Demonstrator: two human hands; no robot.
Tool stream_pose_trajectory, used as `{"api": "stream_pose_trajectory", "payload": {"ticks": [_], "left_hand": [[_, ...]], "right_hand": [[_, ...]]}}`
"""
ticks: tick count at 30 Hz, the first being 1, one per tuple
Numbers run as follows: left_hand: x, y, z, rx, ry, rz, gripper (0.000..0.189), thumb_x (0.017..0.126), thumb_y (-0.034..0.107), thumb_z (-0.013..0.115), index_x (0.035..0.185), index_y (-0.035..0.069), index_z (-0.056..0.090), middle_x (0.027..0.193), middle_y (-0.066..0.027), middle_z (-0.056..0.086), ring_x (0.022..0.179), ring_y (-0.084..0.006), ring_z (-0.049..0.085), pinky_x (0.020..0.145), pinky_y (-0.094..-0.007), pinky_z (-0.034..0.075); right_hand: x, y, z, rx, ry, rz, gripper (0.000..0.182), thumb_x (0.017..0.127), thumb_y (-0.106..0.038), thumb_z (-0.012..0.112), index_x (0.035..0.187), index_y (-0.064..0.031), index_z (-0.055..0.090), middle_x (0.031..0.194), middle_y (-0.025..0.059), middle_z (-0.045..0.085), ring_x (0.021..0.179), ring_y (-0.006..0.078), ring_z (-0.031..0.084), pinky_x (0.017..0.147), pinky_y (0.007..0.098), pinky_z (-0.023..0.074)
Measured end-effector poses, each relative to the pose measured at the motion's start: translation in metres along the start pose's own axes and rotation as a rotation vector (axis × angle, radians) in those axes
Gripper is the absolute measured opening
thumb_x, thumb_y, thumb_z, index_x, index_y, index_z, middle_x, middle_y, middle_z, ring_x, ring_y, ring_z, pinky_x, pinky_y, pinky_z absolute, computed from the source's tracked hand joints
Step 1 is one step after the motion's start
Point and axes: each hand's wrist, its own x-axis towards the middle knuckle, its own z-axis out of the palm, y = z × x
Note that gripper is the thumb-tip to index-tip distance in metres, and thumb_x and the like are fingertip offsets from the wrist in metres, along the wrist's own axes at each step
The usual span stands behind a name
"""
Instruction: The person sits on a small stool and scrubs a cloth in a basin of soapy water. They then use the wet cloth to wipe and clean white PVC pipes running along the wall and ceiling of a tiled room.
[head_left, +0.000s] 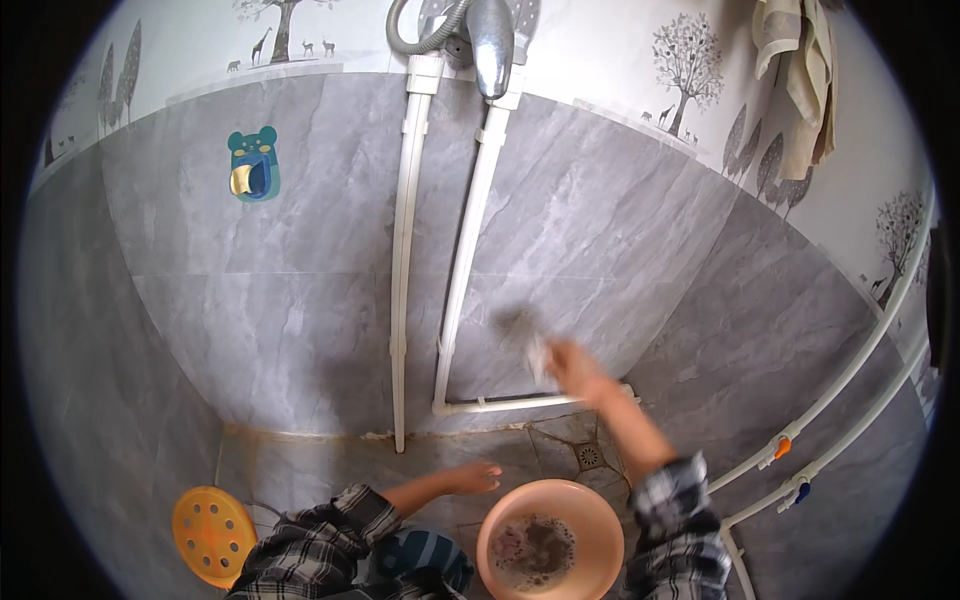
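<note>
My right hand (574, 369) is raised at the grey marbled wall (600, 225), right of the white pipes. A whitish thing (537, 358) is in its grip, too blurred to name. A dark smudge, perhaps its shadow, shows on the wall just above. My left hand (474, 478) hangs over the floor with loosely bent fingers and holds nothing. Close to it, on the right, an orange-pink plastic basin (604, 517) holds murky, foamy water (536, 551).
White pipes (403, 262) run down the wall from a shower mixer with a handset (491, 52). A floor drain (589, 455) lies behind the basin. An orange stool top with holes (214, 536) is at left. Valved pipes (780, 450) line the right wall; towels (806, 90) hang above.
</note>
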Motion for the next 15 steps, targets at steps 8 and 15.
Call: {"api": "stream_pose_trajectory", "payload": {"ticks": [8,15], "left_hand": [[-0.038,-0.005,-0.018,-0.118,0.120,-0.004,0.047,0.094,0.038,0.048,0.132,0.009,0.047,0.120,-0.0196,0.057,0.114,-0.0310,0.053,0.092,-0.0386,0.042],[-0.045,-0.014,-0.014,-0.257,0.233,-0.022,0.043,0.092,0.032,0.051,0.127,0.007,0.051,0.120,-0.0164,0.059,0.109,-0.0296,0.057,0.091,-0.0381,0.043]], "right_hand": [[0.193,-0.203,-0.096,0.104,1.138,-0.599,0.014,0.079,-0.004,0.060,0.092,-0.0044,0.055,0.103,0.0176,0.048,0.094,0.0328,0.049,0.081,0.0384,0.0434],[0.178,-0.152,0.011,0.040,1.103,-0.582,0.017,0.079,0.008,0.053,0.093,-0.0006,0.055,0.094,0.0162,0.052,0.091,0.0318,0.045,0.083,0.0384,0.0398]]}}
